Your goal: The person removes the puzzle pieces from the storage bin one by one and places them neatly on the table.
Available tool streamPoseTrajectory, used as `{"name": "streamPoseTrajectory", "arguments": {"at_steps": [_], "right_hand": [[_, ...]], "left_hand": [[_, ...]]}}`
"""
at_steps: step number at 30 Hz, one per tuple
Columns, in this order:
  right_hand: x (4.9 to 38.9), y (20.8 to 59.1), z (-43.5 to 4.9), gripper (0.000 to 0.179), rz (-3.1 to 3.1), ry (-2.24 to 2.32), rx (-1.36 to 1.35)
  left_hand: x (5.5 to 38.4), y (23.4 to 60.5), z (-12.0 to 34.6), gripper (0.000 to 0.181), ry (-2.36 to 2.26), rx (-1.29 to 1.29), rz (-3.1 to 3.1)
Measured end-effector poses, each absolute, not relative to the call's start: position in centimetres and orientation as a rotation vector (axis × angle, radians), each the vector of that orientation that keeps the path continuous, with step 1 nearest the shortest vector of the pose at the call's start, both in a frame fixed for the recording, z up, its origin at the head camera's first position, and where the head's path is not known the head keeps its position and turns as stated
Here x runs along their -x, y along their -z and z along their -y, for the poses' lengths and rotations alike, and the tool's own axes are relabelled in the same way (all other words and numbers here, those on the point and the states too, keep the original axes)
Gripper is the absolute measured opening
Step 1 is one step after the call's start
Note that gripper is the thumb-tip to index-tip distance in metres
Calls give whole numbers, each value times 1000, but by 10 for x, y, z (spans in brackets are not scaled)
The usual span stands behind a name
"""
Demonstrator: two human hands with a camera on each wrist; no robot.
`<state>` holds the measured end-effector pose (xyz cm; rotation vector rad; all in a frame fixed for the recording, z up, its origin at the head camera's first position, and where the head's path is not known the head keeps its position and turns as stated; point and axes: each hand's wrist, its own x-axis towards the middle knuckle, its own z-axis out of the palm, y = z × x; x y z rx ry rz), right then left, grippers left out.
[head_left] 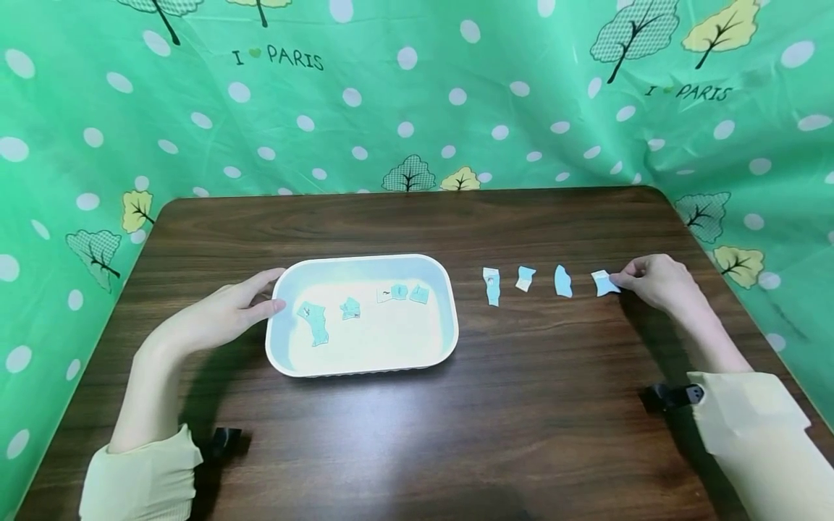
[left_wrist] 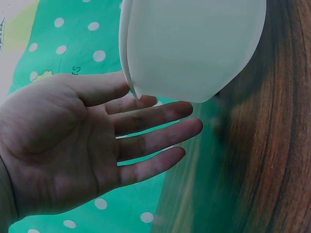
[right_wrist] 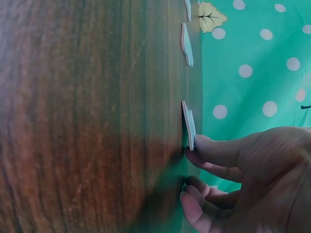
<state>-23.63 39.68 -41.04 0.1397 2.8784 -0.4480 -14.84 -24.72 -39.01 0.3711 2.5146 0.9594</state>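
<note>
A white plastic tray stands on the table, with several irregular light-blue pieces inside. My left hand holds the tray's left rim between thumb and index finger; its other fingers stretch out straight in the left wrist view. At the right, my right hand pinches the edge of a thin blue-and-white cardboard piece between thumb and index finger. That piece tilts slightly off the tabletop in the right wrist view. Left of it lie a blue piece, a blue-and-white piece and a longer piece.
The dark wood-grain table reaches a green dotted cloth at the back and both sides. A small black device sits at the right wrist, another black device at the left.
</note>
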Motion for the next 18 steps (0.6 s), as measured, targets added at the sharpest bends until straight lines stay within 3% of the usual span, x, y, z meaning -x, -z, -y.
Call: {"name": "streamPoseTrajectory", "arguments": {"at_steps": [18], "right_hand": [[235,412,-392,43,-2981,505,-151]], "left_hand": [[148,389,247,60,-925,-368,-2529]]}}
